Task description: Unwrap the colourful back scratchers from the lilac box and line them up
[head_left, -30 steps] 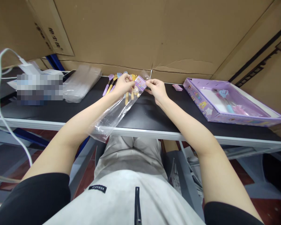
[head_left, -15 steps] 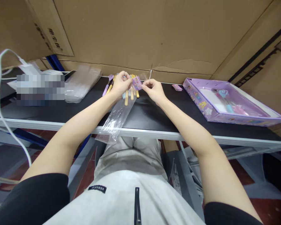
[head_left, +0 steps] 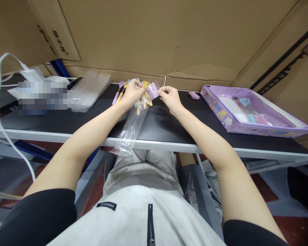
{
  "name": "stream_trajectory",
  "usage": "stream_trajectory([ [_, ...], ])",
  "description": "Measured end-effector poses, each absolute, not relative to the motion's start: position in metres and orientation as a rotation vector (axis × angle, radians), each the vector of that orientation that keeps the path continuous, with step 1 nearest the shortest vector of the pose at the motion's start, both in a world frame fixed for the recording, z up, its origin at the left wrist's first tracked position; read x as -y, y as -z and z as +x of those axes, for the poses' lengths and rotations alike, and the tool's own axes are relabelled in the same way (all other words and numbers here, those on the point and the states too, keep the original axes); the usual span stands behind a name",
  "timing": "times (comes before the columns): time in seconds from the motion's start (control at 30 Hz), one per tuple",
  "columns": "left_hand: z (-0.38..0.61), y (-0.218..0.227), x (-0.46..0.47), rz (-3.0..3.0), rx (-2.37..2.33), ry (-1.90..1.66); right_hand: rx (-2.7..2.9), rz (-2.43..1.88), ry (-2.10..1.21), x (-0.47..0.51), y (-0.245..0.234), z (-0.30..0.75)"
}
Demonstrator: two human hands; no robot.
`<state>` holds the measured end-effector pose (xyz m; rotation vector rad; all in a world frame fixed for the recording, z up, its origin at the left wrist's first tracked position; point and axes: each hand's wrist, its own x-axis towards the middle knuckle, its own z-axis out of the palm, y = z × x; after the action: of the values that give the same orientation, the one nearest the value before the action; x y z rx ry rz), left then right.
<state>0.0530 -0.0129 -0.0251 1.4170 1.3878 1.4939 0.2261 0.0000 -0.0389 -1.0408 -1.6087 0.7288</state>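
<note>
My left hand (head_left: 132, 93) pinches the top of a long clear plastic bag (head_left: 130, 128) that hangs down over the front edge of the black table (head_left: 66, 121). My right hand (head_left: 170, 96) pinches the same bag's mouth, at a small purple card (head_left: 153, 90) held between both hands. Behind the hands lie several small hand-shaped sticks (head_left: 122, 89) with purple, yellow and blue handles.
A purple gift box (head_left: 248, 111) with toy pieces stands at the right of the table. A stack of clear bags (head_left: 88, 90) lies at the left, beside a white charger and cable (head_left: 5, 102). A small purple card (head_left: 195, 95) lies near the cardboard wall (head_left: 169, 37).
The bag has swung from slanting left to hanging more nearly straight down, and its lower end has moved right. Both hands stayed near the purple card, shifting slightly.
</note>
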Motion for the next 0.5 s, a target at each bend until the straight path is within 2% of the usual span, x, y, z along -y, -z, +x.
stream_trajectory([
  [0.17,0.053,0.015,0.018,1.309,-1.457,-1.479,1.397,-1.073,-0.838,-0.004,0.03,0.238],
  [0.5,0.034,0.012,0.006,1.027,-1.362,-1.612,0.905,-1.383,-0.602,-0.049,-0.008,0.334],
])
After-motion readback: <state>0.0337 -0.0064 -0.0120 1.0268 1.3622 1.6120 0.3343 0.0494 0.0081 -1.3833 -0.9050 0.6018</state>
